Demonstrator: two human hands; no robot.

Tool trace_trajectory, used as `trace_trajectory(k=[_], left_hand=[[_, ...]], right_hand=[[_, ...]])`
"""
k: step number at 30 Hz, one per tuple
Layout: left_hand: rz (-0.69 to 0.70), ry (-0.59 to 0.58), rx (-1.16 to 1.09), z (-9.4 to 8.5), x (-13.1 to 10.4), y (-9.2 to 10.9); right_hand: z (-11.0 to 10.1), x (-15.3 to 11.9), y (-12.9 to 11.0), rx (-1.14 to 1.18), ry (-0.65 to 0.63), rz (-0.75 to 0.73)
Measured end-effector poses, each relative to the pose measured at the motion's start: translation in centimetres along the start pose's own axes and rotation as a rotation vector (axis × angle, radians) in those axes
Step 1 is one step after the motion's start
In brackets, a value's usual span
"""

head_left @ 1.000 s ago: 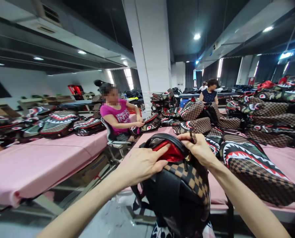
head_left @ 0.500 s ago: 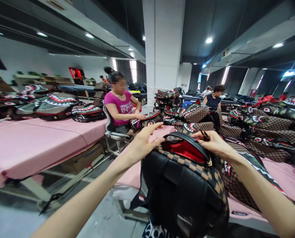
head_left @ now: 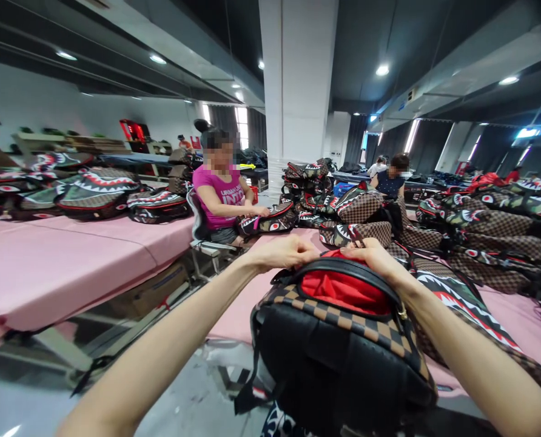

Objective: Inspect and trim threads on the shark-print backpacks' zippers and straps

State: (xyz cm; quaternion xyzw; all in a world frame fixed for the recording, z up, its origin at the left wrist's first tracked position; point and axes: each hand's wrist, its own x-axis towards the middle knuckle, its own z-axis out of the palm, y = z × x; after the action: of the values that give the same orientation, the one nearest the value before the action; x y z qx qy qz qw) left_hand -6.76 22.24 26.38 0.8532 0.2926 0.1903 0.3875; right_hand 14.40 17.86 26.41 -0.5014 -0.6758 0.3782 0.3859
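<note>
A backpack [head_left: 343, 358] stands before me with its black padded back facing me and a brown checkered band along its top. Its mouth is open and shows red lining [head_left: 343, 292] beneath a black top handle [head_left: 361, 267]. At the far left edge of the opening, my left hand [head_left: 293, 252] is closed, fingers curled onto the rim. My right hand [head_left: 366, 255] pinches the far rim beside the handle, its thumb over the red lining. Something small and dark brown shows by the right fingers; I cannot make out what it is.
Shark-mouth patterned backpacks [head_left: 461, 297] lie on the pink table at right, with stacks [head_left: 493, 224] behind. A co-worker in a pink shirt [head_left: 222, 191] sits ahead, hands on another backpack [head_left: 270, 220]. A second pink-covered table [head_left: 79, 249] stands left. A white pillar [head_left: 295, 91] rises behind.
My left hand has gone from spread fingers to closed on the rim. The backpack's top has tipped toward me, its mouth wider with more red lining showing. My right hand has shifted slightly left.
</note>
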Motion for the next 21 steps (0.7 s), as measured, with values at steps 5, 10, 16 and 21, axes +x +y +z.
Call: trace_trajectory(k=[5,10,16,21], left_hand=[[0.13,0.073,0.168,1.6,0.9,1.8],[-0.055,0.176,-0.172,3.3,0.6,0.9],[-0.12,0.121,-0.242,2.8,0.3,0.2],[0.204,0.629,0.26,4.2,-2.3,3.0]], right_hand=[[-1.2,-0.7,0.0,0.094,0.001,0.086],[-3.2,-2.6,-0.5,-0.077,-0.206,0.078],[-4.2,-3.8,0.9,0.026,-0.228,0.085],[-3.7,-3.7,1.5,0.12,-0.174,0.103]])
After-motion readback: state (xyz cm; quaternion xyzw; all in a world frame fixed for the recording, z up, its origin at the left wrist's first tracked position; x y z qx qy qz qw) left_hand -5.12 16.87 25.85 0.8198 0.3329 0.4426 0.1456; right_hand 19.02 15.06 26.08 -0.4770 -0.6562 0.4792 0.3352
